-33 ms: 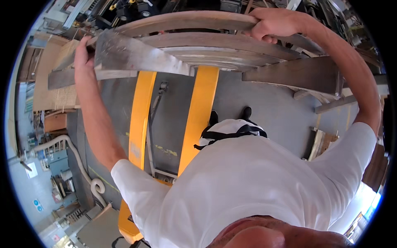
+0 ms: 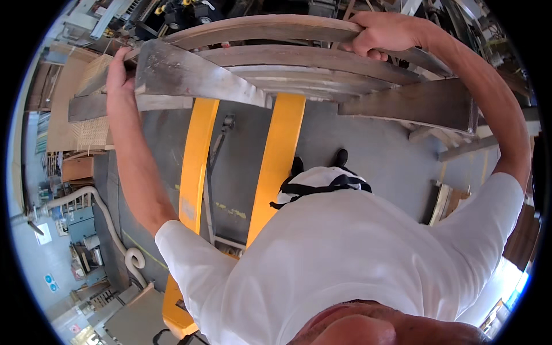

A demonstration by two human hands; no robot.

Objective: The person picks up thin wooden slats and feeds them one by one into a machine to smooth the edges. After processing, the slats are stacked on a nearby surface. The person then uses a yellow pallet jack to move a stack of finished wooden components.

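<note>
A slatted wooden frame (image 2: 310,56), greyish-brown and worn like a pallet, spans the upper part of the view. Its slats run left to right, one below another. At its left end, my left hand (image 2: 119,75) is closed around the edge beside a thick, pale-scuffed timber (image 2: 184,72); some of the fingers are hidden behind the wood. My right hand (image 2: 384,34) is wrapped over the top slat toward the right end, fingers curled under it. A broad dark timber (image 2: 420,103) closes off the frame's right side. Both arms are stretched out to it.
Below the frame, the two yellow forks (image 2: 278,155) of a pallet truck lie over the grey floor (image 2: 368,138), left of my dark shoes (image 2: 341,156). A pale hose (image 2: 109,218) curls at left. Boards (image 2: 445,201) lie at right; machinery (image 2: 190,14) stands beyond the frame.
The left end of the wooden frame and my left hand have shifted very slightly to the right. Both hands keep their hold.
</note>
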